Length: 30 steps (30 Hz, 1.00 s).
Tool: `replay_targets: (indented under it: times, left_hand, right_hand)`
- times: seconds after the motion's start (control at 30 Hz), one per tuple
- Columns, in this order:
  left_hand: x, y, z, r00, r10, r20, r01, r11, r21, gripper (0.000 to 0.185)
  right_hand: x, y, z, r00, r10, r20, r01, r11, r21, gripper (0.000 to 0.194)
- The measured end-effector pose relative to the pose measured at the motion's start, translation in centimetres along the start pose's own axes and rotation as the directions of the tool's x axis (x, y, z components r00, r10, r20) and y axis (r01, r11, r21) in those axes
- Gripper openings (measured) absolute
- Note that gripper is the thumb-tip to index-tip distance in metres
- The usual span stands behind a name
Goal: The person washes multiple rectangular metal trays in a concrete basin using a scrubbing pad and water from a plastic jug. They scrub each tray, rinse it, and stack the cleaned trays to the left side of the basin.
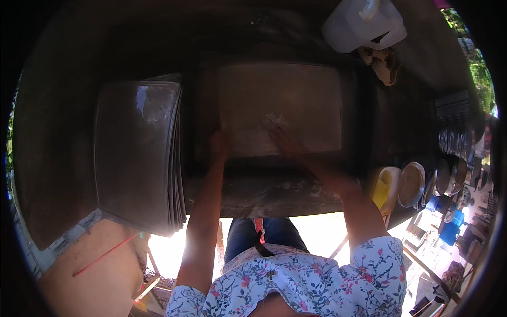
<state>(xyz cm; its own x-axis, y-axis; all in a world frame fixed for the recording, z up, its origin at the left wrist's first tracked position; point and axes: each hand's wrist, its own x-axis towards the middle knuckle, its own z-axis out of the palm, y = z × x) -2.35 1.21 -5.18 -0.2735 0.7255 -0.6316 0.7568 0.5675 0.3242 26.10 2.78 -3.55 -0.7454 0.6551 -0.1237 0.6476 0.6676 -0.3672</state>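
Before me lies a flat rectangular metal tray (305,95), dull and brownish in the shade. My left hand (220,143) is at its near left edge, fingers curled and seemingly around the rim, though the picture is dark and blurred there. Over the near middle of the tray, my right hand (286,140) reaches with its fingers pointing away from me. A small whitish patch or wad (275,119) shows at those fingertips. Whether the fingers hold it or only touch it is unclear.
At left, several sheet trays (136,150) are stacked. A cut translucent plastic jug (364,27) stands far right beside a crumpled cloth (384,69). Nearer right are a yellow-and-white container (385,188) and round pans (411,184). The dark worktop's front edge (261,202) is before my waist.
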Motion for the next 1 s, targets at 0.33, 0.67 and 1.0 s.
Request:
replay_targets:
  times: [0.33, 0.67, 1.0]
  left_hand:
    - [1.0, -2.1, 1.2, 0.937, 0.213, -0.276, -0.207, 0.977, 0.051, 0.033]
    - [1.4, -2.9, 1.7, 0.842, 0.301, -0.448, -0.392, 0.911, -0.125, 0.037]
    - [1.7, -4.3, 2.3, 0.926, 0.190, -0.327, -0.216, 0.975, -0.044, 0.034]
  right_hand:
    - [1.5, 11.1, -1.9, 0.786, 0.543, -0.296, -0.616, 0.652, -0.441, 0.047]
    - [3.5, -0.9, 3.3, 0.950, -0.018, -0.311, 0.024, 1.000, 0.016, 0.045]
    - [12.5, 8.5, -3.3, 0.829, 0.558, 0.044, -0.480, 0.749, -0.457, 0.040]
